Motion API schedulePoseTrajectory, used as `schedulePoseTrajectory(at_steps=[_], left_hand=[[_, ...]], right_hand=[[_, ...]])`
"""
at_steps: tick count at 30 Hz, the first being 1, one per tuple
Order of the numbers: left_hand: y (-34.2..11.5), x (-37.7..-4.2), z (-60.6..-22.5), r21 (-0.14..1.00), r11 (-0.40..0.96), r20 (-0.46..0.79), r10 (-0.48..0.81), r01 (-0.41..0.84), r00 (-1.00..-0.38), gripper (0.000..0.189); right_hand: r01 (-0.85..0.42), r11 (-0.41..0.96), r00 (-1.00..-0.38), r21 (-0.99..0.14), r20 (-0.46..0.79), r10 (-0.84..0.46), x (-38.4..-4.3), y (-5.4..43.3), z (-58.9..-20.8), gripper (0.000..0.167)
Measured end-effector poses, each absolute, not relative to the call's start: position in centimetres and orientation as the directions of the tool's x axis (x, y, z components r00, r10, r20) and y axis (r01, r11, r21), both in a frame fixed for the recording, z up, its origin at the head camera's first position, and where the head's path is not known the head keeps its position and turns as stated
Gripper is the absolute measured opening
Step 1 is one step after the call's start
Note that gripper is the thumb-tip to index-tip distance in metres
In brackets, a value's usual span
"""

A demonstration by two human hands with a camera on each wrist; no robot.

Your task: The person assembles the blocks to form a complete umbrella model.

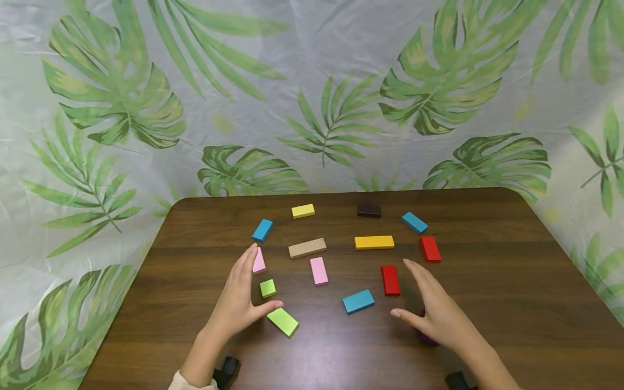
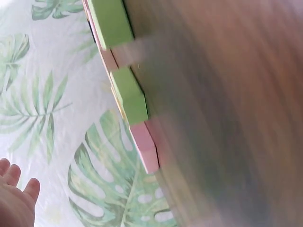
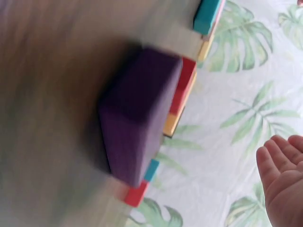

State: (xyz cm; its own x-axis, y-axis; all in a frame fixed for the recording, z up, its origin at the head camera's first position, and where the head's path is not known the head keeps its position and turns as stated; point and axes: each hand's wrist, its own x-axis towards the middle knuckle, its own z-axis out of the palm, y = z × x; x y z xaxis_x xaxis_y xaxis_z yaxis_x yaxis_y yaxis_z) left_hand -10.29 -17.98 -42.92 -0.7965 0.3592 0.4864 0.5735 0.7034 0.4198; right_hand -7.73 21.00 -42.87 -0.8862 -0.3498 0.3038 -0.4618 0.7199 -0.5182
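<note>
The left-hand grip [image 1: 236, 302] and right-hand grip [image 1: 436, 306], both spread and empty, appear at the positioning step; the next move likely requires pinching the longer lime block [image 1: 285, 323].

A pale cream sleeve [image 1: 192, 382] is ending behind the left wrist [image 1: 203, 346], its soft cuff creasing lightly. A small, blocky black piece [image 1: 226, 372] is showing beside that wrist, facing away from the table's [image 1: 170, 303] left edge. A second black piece [image 1: 458, 381] is showing beside the bare right forearm [image 1: 482, 360], facing away from the table's right edge. The left hand [image 1: 239, 298] and right hand [image 1: 436, 311] are both going bare, the fingertips rounding smoothly.
</note>
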Motion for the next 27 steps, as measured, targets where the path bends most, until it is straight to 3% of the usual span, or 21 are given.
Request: schedulePoseTrajectory(at_steps=[27], left_hand=[[-14.0,-10.4,-44.8,0.655,0.561,0.413,0.294,0.506,-0.862,0.106]], right_hand=[[-0.326,0.64,-0.945,-0.696,0.226,-0.236,-6.2,16.4,-45.7,0.086]])
